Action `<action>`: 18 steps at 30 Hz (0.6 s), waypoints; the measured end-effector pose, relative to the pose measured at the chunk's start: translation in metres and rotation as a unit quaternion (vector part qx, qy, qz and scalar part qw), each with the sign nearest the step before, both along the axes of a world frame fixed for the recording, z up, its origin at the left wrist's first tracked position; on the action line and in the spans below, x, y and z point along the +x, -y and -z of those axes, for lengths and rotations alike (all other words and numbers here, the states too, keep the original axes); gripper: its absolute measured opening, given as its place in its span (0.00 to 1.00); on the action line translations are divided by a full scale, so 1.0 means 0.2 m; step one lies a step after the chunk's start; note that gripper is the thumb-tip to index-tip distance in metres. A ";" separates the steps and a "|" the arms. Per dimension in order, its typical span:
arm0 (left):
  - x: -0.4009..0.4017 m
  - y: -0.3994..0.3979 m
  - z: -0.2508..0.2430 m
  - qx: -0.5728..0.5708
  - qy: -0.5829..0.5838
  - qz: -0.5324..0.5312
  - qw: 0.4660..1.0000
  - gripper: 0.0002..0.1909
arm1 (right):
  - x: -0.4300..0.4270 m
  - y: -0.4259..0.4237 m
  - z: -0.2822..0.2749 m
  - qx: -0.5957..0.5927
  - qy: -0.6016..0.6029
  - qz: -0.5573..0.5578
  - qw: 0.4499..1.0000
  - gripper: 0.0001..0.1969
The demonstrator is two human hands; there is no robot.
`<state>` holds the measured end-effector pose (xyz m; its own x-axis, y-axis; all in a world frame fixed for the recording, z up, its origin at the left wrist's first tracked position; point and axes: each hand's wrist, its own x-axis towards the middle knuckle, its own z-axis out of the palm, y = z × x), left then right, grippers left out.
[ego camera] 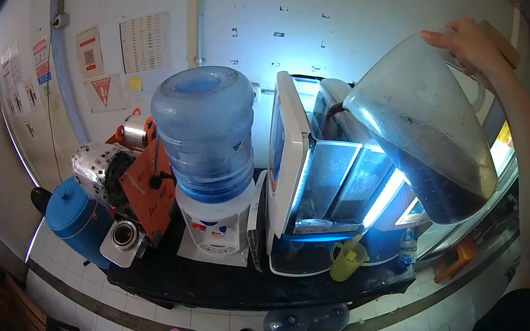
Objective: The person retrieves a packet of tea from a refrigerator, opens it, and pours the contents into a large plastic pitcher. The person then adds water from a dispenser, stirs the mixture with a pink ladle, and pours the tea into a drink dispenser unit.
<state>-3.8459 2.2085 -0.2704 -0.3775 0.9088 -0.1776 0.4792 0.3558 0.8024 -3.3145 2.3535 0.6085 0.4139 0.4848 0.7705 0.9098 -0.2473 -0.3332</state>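
Observation:
My right hand (471,47), raised high on the right, grips a large translucent plastic pitcher (425,91) near its rim and handle. The pitcher is tipped to the left, and dark brown liquid (443,184) has gathered along its lower side. From its mouth a brown stream (334,117) runs into the opened top of a white drink dispenser (289,153). Two clear-walled tanks (328,179) of the dispenser face me, lit by bright strips. My left hand is out of view.
Left of the dispenser, a blue water bottle (204,132) sits inverted on a white water dispenser (216,229). A yellow-green plastic jug (347,262) and a small bottle (407,249) stand on the black-covered table (209,284). An orange machine (149,185) and a blue drum (75,216) are farther left.

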 end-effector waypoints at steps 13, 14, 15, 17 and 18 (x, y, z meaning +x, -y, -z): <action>-0.08 0.09 0.24 -0.053 -0.128 0.008 0.990 0.17 | 0.00 -0.08 -0.04 -0.120 0.043 0.000 0.992 0.28; -0.08 0.09 0.23 -0.063 -0.114 0.010 0.991 0.17 | 0.00 -0.09 -0.03 -0.100 0.057 0.010 0.993 0.28; -0.07 0.08 0.22 -0.073 -0.110 0.016 0.991 0.16 | -0.01 -0.10 -0.03 -0.080 0.070 0.020 0.994 0.27; -0.06 0.06 0.17 -0.089 -0.103 0.033 0.990 0.16 | 0.04 -0.11 -0.08 -0.118 0.070 0.013 0.990 0.27; -0.06 0.05 0.16 -0.094 -0.104 0.036 0.989 0.16 | 0.06 -0.12 -0.10 -0.156 0.070 0.001 0.985 0.26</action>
